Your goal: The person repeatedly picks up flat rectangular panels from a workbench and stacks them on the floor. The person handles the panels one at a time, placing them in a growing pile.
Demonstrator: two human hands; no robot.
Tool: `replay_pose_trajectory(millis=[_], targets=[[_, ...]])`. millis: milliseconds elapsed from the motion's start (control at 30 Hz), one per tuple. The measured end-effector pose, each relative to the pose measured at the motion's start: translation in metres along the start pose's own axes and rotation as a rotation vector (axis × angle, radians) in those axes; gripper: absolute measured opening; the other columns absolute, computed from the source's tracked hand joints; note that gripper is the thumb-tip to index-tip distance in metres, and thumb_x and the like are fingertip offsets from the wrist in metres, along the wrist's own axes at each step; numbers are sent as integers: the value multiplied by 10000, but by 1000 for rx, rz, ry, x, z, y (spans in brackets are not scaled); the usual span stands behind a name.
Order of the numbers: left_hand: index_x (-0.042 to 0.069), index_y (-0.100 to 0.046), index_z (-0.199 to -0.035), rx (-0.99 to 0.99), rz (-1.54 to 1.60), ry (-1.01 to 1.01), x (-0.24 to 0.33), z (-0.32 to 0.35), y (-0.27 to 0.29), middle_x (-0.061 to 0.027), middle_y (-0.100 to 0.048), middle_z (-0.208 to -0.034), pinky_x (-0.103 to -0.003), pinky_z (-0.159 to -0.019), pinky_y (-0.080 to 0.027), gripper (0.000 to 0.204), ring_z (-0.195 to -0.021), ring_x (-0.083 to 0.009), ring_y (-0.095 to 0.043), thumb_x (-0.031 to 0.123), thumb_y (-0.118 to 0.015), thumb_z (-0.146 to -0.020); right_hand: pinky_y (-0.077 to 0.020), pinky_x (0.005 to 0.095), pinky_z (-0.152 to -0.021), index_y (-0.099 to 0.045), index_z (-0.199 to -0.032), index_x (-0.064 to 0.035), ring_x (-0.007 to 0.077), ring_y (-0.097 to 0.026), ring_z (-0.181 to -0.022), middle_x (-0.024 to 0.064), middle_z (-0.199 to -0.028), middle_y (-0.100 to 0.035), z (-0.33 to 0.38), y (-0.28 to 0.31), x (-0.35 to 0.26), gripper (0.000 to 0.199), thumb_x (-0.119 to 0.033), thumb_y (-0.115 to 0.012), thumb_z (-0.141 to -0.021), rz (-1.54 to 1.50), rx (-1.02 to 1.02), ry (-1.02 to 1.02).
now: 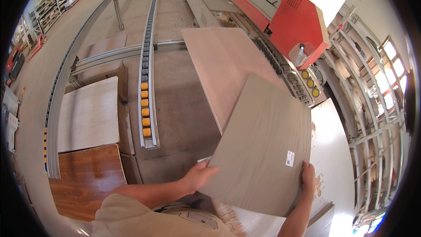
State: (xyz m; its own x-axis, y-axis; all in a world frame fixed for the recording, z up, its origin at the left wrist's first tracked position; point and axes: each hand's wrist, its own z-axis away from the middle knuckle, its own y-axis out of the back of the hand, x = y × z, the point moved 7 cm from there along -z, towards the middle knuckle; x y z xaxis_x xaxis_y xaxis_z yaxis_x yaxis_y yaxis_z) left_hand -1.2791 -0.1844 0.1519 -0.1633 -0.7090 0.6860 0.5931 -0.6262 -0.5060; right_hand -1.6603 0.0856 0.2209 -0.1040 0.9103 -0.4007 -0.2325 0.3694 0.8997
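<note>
head view: i read the grey board [258, 145] at 4 o'clock, grasped by the left hand [199, 177] at its 8 o'clock edge and the right hand [308, 175] at its 4 o'clock edge. it overlaps the pinkish panel [228, 57] at 12; i cannot tell contact. caution: uneven lift may tilt the board, scraping the panel.

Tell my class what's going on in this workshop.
A person holds a labelled grey-brown board in two bare hands, the left hand at its left edge and the right hand at its right. Beyond it lies a pinkish board, beside a red-and-white machine. A roller rail runs to the left.
</note>
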Motion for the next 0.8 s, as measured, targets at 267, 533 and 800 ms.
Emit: replay_pose_trajectory(millis=[267, 533, 800], targets=[[-16, -517, -1305, -135, -167, -175, 24, 39, 1, -70, -622, -1185, -306, -932, -444, 396, -1063, -139, -566, 185, -538, -965, -474, 435, -913, -584, -1198, 74, 349, -630, -1045, 257, -1138, -655, 103, 11, 24, 511, -361, -507, -940, -421, 103, -39], [-72, -457, -1301, -575, -255, 132, -65, 58, -156, -141, -595, -1213, -343, -963, -462, 408, -1094, -200, -582, 95, -514, -933, -387, 431, -1052, -493, -1359, 33, 411, -485, -1288, 280, -1338, -544, 338, 116, 268, 670, -480, -536, -931, -252, 450, -683], [-114, -442, -1291, -865, -339, 379, -159, 69, -272, -173, -590, -1203, -339, -948, -471, 441, -1084, -202, -584, 107, -504, -914, -300, 388, -1143, -387, -1452, 34, 333, -384, -1399, 230, -1488, -416, 461, 128, 386, 759, -480, -546, -917, -264, 534, -999]])
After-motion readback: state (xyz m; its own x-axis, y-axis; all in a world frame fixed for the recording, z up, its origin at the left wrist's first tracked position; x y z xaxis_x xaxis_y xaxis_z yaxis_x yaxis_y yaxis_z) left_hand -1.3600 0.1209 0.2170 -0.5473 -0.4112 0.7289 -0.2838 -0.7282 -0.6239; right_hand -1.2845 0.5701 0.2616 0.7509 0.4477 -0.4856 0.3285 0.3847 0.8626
